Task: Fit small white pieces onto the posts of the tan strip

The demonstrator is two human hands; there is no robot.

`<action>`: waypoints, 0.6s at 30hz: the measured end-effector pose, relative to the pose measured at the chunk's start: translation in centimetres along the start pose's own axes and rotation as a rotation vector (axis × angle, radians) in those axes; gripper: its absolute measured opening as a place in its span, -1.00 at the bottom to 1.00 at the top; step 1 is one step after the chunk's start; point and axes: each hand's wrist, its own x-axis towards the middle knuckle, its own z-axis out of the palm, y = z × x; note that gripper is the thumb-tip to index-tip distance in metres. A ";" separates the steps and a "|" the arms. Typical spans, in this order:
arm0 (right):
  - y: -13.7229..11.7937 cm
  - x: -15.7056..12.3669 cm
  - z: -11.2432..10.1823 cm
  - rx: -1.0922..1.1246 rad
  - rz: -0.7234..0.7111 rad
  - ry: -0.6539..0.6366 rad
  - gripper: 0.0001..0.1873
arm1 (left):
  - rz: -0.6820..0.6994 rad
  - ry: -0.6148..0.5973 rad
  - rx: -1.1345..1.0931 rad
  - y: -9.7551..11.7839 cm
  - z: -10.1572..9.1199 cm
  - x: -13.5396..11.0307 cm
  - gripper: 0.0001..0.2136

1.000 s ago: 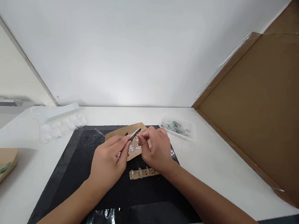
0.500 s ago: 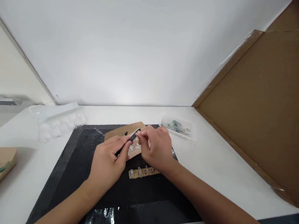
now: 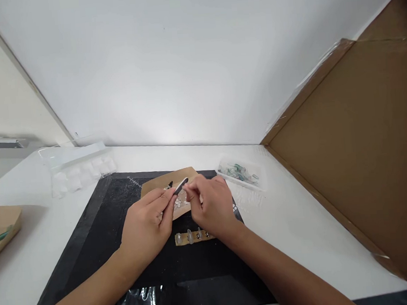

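Observation:
My left hand (image 3: pixel 145 222) is closed around a slim nail file (image 3: pixel 181 185), dark on its broad face with a pale edge, its free end pointing up and right. Right beside that end, my right hand (image 3: pixel 213 206) is pinched, fingertips together; whatever sits between them is too small to make out. Below the hands lies a tan strip (image 3: pixel 184 239) with several clear nail-shaped pieces standing on it, its right end covered by my right wrist. Behind the hands is an open brown paper tray (image 3: pixel 153 183) with small white bits and a black item inside, partly hidden.
A black mat (image 3: pixel 102 254) lies under the work. Back right stands a clear plastic box (image 3: pixel 240 174) of green and clear pieces. At the left are a clear case (image 3: pixel 80 174) of white packets and another paper tray (image 3: pixel 13 219). A cardboard panel (image 3: pixel 358 149) walls the right.
The nail file has shifted slightly left and down at its free end, beside the right fingertips. Both hands keep their grips; the view has moved a little.

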 end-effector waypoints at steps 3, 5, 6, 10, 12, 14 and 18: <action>0.2 0.0 0.2 0.027 -0.004 0.005 -0.77 | -0.001 0.002 -0.028 0.1 -0.1 0.1 -0.76; 0.3 0.0 0.3 0.034 0.025 0.027 -0.77 | -0.018 -0.003 -0.028 0.1 -0.1 0.1 -0.76; 0.4 0.0 0.3 0.043 0.022 0.019 -0.77 | -0.032 -0.006 -0.023 0.1 -0.1 0.2 -0.77; 0.6 0.0 0.4 0.021 -0.037 -0.018 -0.73 | -0.064 -0.018 -0.036 0.4 -0.3 0.2 -0.77; 0.6 0.0 0.3 -0.021 -0.033 0.017 -0.71 | -0.072 -0.013 -0.039 0.4 -0.3 0.2 -0.77; 0.5 0.0 0.3 -0.032 -0.059 0.018 -0.71 | -0.086 -0.009 -0.045 0.4 -0.4 0.2 -0.78; 0.4 0.0 0.3 -0.040 -0.075 0.026 -0.73 | -0.094 -0.031 -0.082 0.4 -0.4 0.3 -0.79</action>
